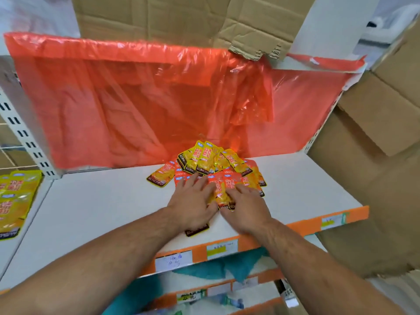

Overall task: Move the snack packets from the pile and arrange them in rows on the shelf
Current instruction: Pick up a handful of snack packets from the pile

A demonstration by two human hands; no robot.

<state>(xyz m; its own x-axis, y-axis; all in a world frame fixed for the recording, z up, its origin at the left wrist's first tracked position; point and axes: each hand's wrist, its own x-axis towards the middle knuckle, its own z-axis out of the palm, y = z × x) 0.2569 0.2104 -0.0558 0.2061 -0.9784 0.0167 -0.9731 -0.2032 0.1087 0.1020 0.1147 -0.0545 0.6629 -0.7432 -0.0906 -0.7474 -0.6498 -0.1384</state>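
A pile of yellow and orange snack packets [213,162] lies in the middle of the white shelf [102,205], against a red plastic sheet. Both hands are at the pile's front edge. My left hand [193,201] lies with spread, straight fingers on the orange packets. My right hand [246,206] has its fingers bent over a small bunch of packets [222,192] squeezed between the two hands. One packet [197,229] pokes out from under my left wrist. A single packet [160,176] lies loose at the pile's left.
The red plastic sheet [136,105] covers the shelf's back wall. More yellow packets [13,201] lie on the neighbouring shelf at the far left. Cardboard boxes [375,137] stand to the right. The orange shelf edge [295,226] carries price labels, with lower shelves beneath.
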